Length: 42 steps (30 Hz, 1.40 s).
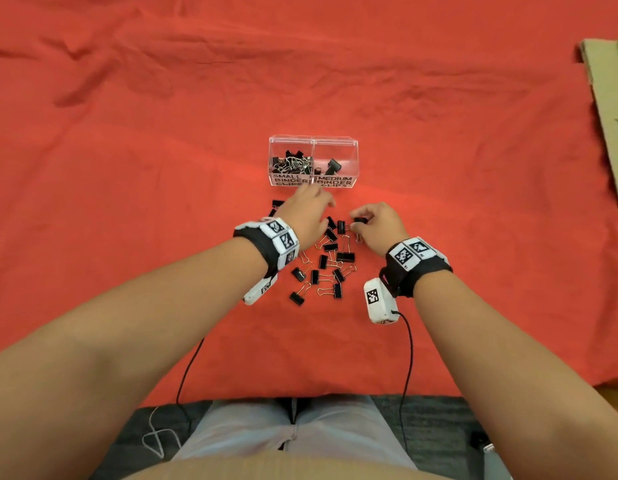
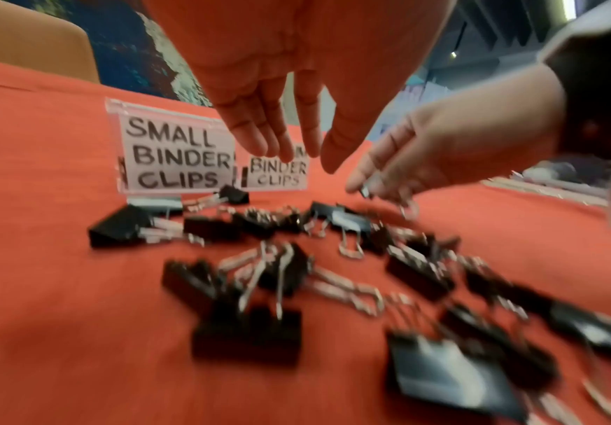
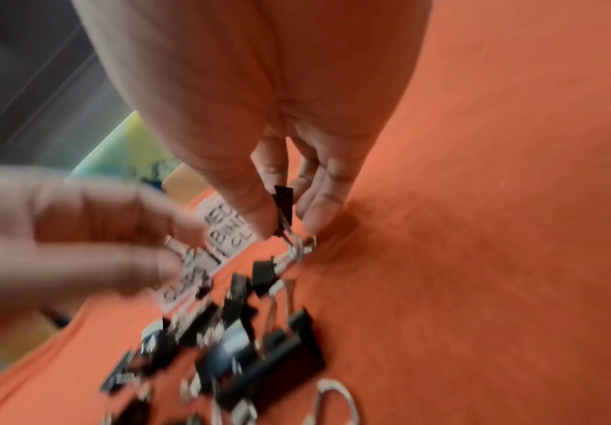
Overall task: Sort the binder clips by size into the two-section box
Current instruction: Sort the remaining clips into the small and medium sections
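1. Left hand [image 1: 306,216]: fingers straight and relaxed, holding nothing, hovering over the far left of the pile, just before the box
2. Two-section box [image 1: 313,142]: clear, on the red-covered surface [image 1: 474,202]; left section labelled SMALL BINDER CLIPS holds many clips, right section labelled MEDIUM BINDER CLIPS holds a few
3. Loose binder clips [image 1: 323,263]: black, mixed sizes, scattered between the wrists
4. Right hand [image 1: 378,221]: thumb and fingers [image 3: 318,201] pinch a small black clip [image 3: 284,202] at the pile's far right edge

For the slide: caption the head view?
Right hand pinches a small binder clip; left hand hovers open near the two-section box.
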{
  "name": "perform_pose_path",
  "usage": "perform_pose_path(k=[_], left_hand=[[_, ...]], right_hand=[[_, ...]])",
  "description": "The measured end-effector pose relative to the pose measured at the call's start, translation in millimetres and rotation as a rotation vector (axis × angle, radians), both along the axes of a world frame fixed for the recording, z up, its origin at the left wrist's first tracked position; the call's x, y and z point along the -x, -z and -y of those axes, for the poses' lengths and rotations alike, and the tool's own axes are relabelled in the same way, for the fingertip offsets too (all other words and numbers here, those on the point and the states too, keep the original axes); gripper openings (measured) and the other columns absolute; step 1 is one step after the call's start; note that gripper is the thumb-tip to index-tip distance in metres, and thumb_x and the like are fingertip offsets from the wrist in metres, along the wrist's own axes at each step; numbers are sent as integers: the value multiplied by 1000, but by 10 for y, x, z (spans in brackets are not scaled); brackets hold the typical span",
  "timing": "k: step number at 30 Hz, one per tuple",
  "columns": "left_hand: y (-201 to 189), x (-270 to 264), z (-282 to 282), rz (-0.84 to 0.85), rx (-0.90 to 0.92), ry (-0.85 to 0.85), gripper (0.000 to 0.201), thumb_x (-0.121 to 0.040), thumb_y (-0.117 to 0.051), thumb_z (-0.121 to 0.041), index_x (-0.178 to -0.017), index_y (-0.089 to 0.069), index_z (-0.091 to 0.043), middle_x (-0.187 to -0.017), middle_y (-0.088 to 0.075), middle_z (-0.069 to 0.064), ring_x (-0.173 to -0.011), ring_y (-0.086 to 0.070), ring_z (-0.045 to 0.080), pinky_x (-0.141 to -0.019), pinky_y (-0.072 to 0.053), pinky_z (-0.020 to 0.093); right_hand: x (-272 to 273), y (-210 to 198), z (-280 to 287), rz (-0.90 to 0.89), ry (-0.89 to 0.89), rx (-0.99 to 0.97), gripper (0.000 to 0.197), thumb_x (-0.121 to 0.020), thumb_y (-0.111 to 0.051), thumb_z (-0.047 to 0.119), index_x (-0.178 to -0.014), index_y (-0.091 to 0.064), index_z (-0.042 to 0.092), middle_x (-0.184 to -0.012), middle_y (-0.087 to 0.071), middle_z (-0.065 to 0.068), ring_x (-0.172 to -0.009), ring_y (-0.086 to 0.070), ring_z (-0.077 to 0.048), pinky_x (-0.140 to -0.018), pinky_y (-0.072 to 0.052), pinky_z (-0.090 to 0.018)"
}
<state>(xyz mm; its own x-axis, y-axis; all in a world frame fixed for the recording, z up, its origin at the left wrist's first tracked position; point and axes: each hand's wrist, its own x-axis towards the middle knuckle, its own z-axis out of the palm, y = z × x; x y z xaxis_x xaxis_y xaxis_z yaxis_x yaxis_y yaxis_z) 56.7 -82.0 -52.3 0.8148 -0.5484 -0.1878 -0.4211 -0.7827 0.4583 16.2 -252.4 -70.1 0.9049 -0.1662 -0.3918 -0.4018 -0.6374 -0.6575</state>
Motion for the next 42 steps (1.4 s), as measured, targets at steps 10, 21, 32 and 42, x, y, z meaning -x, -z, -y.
perform_pose_path(k=[10, 21, 32, 42], left_hand=[[225, 136, 125, 29, -126, 88, 29, -85, -64, -11, -112, -56, -7, -114, -51, 11, -108, -50, 29, -90, -44, 41], [111, 56, -46, -143, 77, -147, 12, -88, -50, -3, -95, -55, -12, -97, -43, 0, -89, -56, 26, -83, -50, 40], [-196, -309, 71, -104, 296, -395, 27, -93, -47, -4, -114, -62, -14, -113, -63, 6, -78, -59, 15, -76, -53, 27], [-289, -724, 258, -181, 377, -512, 24, -88, -53, -3, -105, -66, -15, -101, -66, 1, -82, -58, 13, -70, -50, 24]], right_hand=[[124, -154, 34, -155, 218, -281, 16, -88, -51, 9, -81, -65, 10, -66, -54, -3, -52, -48, -12, -49, -46, -22], [367, -68, -260, -206, -125, 201, 51, -78, -70, 36, -47, -37, 13, -47, -35, -4, -45, -32, -20, -47, -27, -28], [373, -115, -225, -245, 5, -37, 7, -84, -66, 19, -82, -65, 12, -65, -55, 6, -57, -46, -8, -51, -33, -22], [10, -429, 155, -93, 137, -199, 8, -90, -57, 15, -96, -62, 15, -78, -58, 3, -59, -46, -10, -59, -40, -25]])
